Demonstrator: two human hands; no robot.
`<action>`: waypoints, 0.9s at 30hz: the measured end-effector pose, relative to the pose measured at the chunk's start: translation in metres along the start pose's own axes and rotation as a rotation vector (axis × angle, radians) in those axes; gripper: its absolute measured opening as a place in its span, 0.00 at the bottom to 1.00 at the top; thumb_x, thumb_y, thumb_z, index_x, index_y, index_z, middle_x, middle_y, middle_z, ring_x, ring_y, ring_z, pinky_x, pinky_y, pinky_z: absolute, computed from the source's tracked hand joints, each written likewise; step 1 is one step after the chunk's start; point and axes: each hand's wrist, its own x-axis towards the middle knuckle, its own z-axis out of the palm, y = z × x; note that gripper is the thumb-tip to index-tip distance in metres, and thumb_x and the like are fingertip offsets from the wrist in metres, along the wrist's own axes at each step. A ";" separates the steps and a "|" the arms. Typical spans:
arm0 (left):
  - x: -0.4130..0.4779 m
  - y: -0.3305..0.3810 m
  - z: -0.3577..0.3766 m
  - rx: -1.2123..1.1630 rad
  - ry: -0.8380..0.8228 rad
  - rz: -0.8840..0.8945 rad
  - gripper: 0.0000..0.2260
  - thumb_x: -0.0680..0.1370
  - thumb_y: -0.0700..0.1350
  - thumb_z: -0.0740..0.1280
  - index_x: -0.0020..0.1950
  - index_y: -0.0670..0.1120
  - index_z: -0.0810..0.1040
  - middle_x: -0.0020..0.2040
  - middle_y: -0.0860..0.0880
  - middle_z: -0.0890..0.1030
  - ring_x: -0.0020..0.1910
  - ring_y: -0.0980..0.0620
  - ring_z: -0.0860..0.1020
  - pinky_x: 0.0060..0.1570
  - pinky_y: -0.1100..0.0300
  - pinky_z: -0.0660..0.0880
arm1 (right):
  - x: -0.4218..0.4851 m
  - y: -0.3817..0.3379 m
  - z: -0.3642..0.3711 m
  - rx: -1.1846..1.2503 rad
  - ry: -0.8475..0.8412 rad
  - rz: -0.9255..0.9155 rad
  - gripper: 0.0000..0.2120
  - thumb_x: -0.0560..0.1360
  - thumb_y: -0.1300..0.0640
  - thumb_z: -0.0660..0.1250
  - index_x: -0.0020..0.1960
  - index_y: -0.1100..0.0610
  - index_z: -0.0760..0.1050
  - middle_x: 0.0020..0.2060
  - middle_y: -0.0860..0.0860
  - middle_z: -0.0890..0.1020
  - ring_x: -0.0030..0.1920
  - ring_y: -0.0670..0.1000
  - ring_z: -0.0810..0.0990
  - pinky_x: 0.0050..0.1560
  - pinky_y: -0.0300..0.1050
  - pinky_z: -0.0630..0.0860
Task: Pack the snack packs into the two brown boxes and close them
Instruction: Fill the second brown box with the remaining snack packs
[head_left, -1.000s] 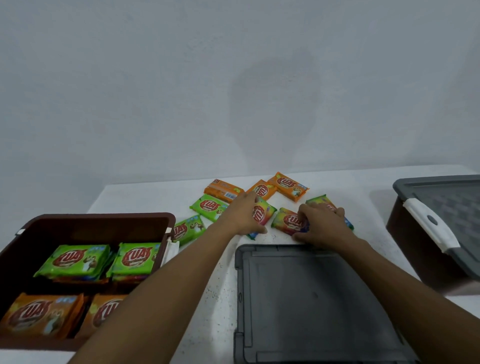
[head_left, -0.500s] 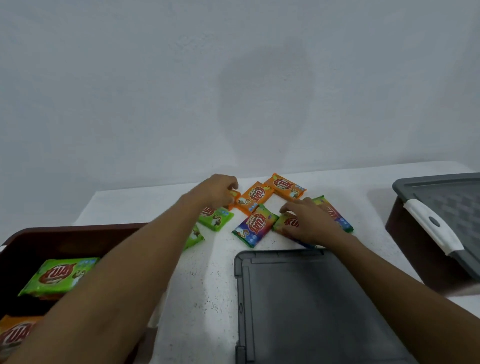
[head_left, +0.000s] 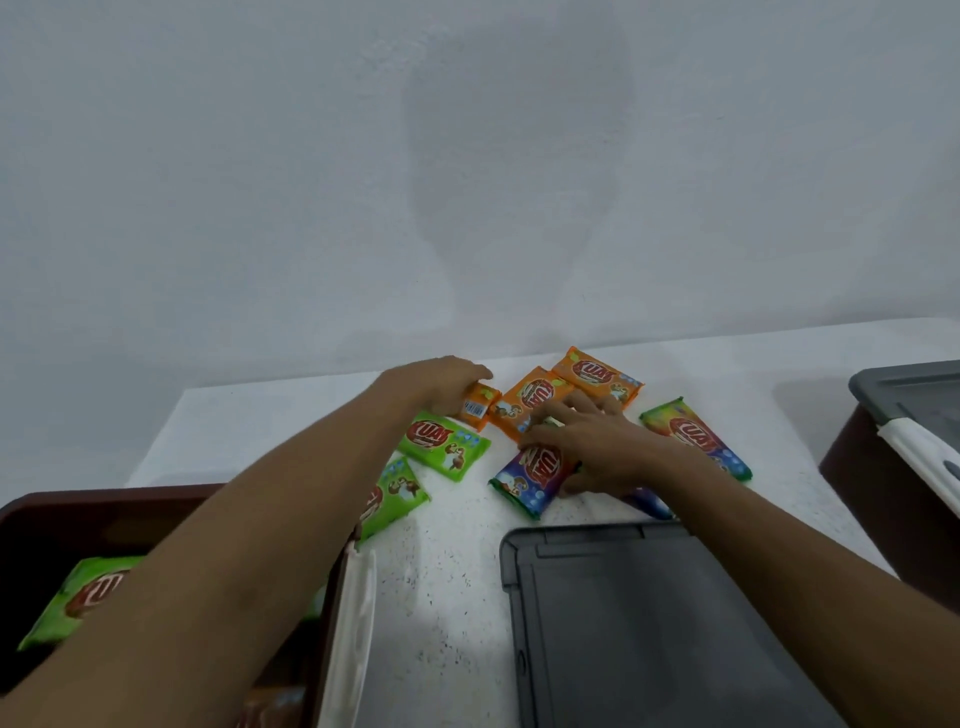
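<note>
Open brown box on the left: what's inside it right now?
A green snack pack lies inside the brown box, with a sliver of orange wrapper near the front. The left forearm covers the rest.

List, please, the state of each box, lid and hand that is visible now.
left brown box: open, packs inside.
right brown box: grey lid on it.
loose grey lid: lies flat on the table.
left hand: grips an orange pack.
right hand: lies on a purple pack; grip unclear.
</note>
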 end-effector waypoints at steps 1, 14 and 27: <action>0.002 0.000 -0.001 0.050 0.019 0.018 0.30 0.77 0.46 0.69 0.76 0.48 0.62 0.71 0.44 0.68 0.68 0.43 0.68 0.63 0.50 0.68 | 0.001 0.000 -0.001 0.007 0.001 -0.009 0.35 0.71 0.44 0.71 0.73 0.40 0.59 0.74 0.44 0.59 0.73 0.53 0.54 0.70 0.62 0.54; -0.050 -0.004 -0.026 -0.505 0.446 0.192 0.08 0.80 0.50 0.63 0.47 0.49 0.65 0.34 0.48 0.79 0.27 0.48 0.76 0.27 0.56 0.74 | -0.027 -0.018 -0.024 0.531 0.390 0.151 0.33 0.66 0.43 0.76 0.67 0.50 0.67 0.54 0.44 0.71 0.51 0.43 0.72 0.48 0.30 0.70; -0.139 0.047 -0.033 -0.437 0.500 0.181 0.25 0.69 0.41 0.71 0.51 0.51 0.55 0.41 0.52 0.65 0.34 0.53 0.67 0.32 0.59 0.65 | -0.084 -0.054 -0.026 1.513 0.496 0.524 0.19 0.71 0.50 0.74 0.60 0.51 0.75 0.48 0.50 0.86 0.47 0.52 0.85 0.54 0.54 0.81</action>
